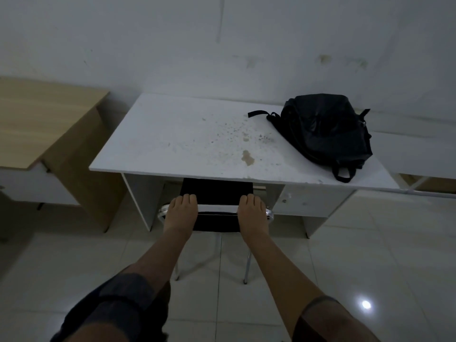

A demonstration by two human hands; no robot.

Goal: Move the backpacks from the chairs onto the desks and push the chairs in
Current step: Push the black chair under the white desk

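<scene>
A black backpack [325,134] lies on the right part of a white, stained desk [187,139]. Below the desk's front edge stands a black chair [217,193] with a chrome frame, its seat under the desktop. My left hand [181,213] and my right hand [251,213] both grip the top of the chair's backrest, fingers curled over it. The chair's metal legs show on the tiles between my forearms.
A wooden desk [42,119] stands at the left, close beside the white one. Another white surface [419,154] adjoins at the right. A white wall runs behind the desks. Pale floor tiles [345,255] spread around me, with a light's reflection at the lower right.
</scene>
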